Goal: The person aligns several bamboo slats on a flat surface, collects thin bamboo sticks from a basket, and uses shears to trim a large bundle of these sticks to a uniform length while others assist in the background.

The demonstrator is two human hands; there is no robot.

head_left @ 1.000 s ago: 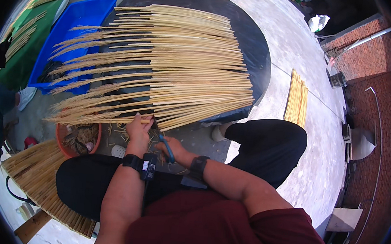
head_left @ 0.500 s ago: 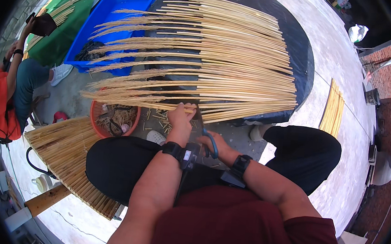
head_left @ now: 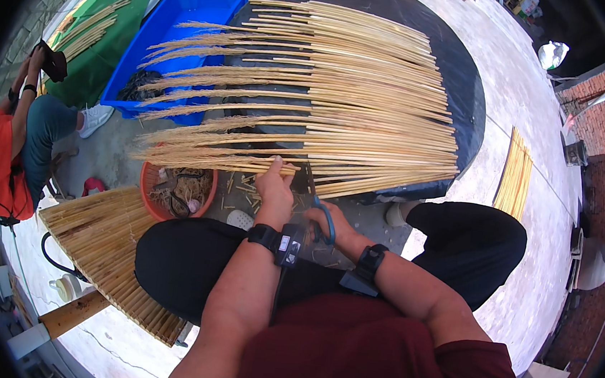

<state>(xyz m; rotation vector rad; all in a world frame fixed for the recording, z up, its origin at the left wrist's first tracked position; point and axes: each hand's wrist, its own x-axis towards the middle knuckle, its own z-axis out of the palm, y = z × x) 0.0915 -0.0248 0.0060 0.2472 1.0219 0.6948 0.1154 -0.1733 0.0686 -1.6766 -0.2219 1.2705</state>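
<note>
Long straw-coloured reed stalks [head_left: 383, 88] lie side by side across a dark round table top, several with feathery plumes [head_left: 190, 156] hanging off to the left. My left hand [head_left: 275, 189] is closed on reed stalks at the near edge of the row, their blunt ends just past my fingertips. In my right hand [head_left: 335, 224] are scissors [head_left: 326, 218] with blue handles. Their dark blades point away from me, upright beside those ends, at the near edge of the row. Whether the blades touch a stalk cannot be made out.
An orange basket [head_left: 146, 188] of scraps stands below the plumes, with short cut pieces [head_left: 245, 187] on the floor. Left are a blue tray [head_left: 124, 107], a reed mat [head_left: 107, 244] and a seated person [head_left: 2, 163] holding something dark. A reed bundle [head_left: 514, 175] lies right.
My left hand has drawn slightly left with the stalks, leaving a small gap between their ends and the blades. The scissors stay almost in place, and the whole view has shifted a little.
</note>
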